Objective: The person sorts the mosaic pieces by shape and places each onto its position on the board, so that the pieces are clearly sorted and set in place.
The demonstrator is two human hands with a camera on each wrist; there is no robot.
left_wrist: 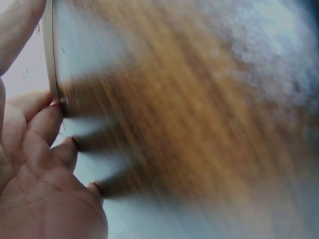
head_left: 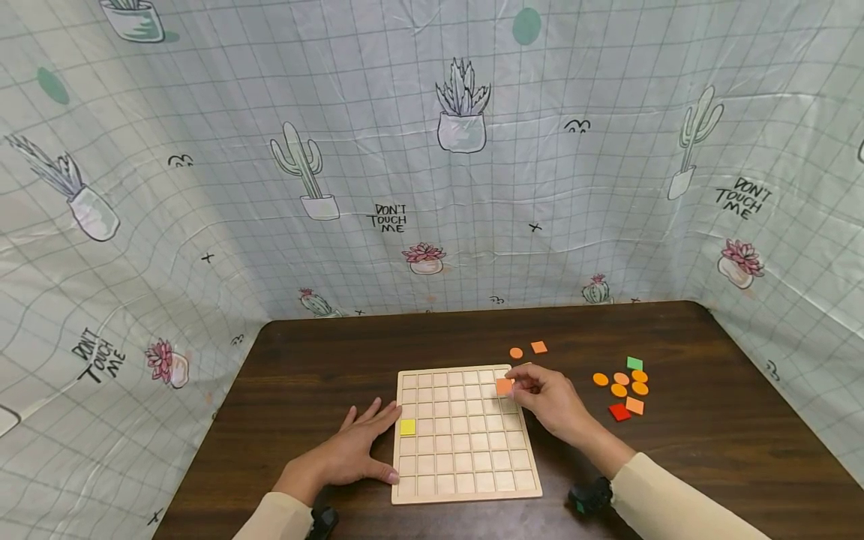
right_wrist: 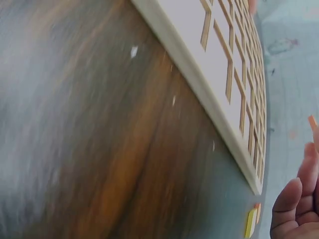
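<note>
A pale wooden grid board point(head_left: 463, 463) lies on the table. My left hand point(head_left: 354, 448) rests at its left edge, fingers spread and thumb near the lower corner; the left wrist view shows several fingertips of this hand point(left_wrist: 45, 174) along the board's side. My right hand point(head_left: 550, 401) pinches an orange square tile point(head_left: 503, 386) over the board's upper right cells. In the right wrist view that tile point(right_wrist: 312, 123) shows only partly, beside the fingers point(right_wrist: 287, 201). A yellow square tile point(head_left: 408, 427) lies in a cell of the leftmost column.
Right of the board lie several orange round discs point(head_left: 600, 379), a green square point(head_left: 634, 363), a red square point(head_left: 619, 412) and a light orange square point(head_left: 634, 406). Behind the board are an orange disc point(head_left: 516, 352) and an orange square point(head_left: 538, 347). A printed curtain point(head_left: 351, 262) surrounds the dark table point(head_left: 324, 360).
</note>
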